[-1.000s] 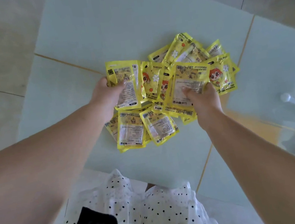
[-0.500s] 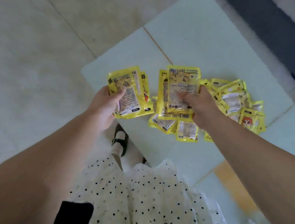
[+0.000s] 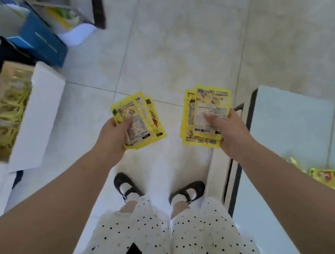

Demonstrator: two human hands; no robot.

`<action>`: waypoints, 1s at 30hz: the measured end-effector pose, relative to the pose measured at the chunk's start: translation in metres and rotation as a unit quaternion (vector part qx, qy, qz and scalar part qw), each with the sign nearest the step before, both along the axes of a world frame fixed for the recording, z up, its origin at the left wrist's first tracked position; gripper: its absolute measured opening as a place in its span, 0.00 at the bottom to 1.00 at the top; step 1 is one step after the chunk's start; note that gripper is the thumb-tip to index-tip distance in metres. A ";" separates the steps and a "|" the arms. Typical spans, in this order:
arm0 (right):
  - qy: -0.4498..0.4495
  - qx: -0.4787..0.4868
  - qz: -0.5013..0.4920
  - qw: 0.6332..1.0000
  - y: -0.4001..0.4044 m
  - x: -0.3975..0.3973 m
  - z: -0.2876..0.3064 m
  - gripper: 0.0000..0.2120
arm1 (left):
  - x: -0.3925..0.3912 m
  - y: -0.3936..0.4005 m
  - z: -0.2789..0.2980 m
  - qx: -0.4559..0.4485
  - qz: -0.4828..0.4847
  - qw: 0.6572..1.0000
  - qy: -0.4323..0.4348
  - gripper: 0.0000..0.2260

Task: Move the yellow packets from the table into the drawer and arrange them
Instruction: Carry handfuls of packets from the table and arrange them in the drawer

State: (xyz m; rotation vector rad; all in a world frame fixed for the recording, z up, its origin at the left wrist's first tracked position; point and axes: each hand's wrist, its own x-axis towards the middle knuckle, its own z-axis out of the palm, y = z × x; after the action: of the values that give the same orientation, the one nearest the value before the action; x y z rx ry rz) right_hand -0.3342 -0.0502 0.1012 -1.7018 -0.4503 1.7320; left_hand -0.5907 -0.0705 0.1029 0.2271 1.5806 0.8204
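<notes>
My left hand (image 3: 113,136) grips a small stack of yellow packets (image 3: 140,119), held over the tiled floor. My right hand (image 3: 229,128) grips a second stack of yellow packets (image 3: 204,109), just left of the pale green table (image 3: 289,128). A few more yellow packets (image 3: 324,177) lie on the table at the right, partly hidden by my right forearm. The open drawer (image 3: 40,113) is at the far left, with blurred yellow packets (image 3: 10,110) inside it.
A blue box (image 3: 44,44) and some bags stand on the floor at the upper left, behind the drawer. My two black shoes (image 3: 127,186) are on the light floor tiles below my hands. The table's dark edge (image 3: 234,184) runs along my right side.
The view has swung left, away from the table, toward the floor and drawer. Both hands have lifted their packet stacks off the table and now hold them over the floor.
</notes>
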 end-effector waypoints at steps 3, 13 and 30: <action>0.011 -0.007 0.060 0.998 0.019 -0.085 0.000 0.20 | -0.079 -0.019 -0.001 0.000 0.080 0.997 -0.002 0.13; 0.031 -0.024 0.245 0.969 0.057 -0.352 -0.002 0.13 | -0.309 -0.082 0.001 -0.011 0.302 0.953 0.013 0.05; 0.057 -0.056 0.536 0.841 0.148 -0.658 -0.099 0.19 | -0.492 -0.092 -0.124 -0.054 0.541 0.839 0.027 0.14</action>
State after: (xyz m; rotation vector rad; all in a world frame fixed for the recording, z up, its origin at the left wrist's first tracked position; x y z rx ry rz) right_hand -0.9920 0.0979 0.0025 -1.4672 -1.4734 2.6266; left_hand -1.0829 -0.1625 -0.0208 -0.8250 1.7555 1.5714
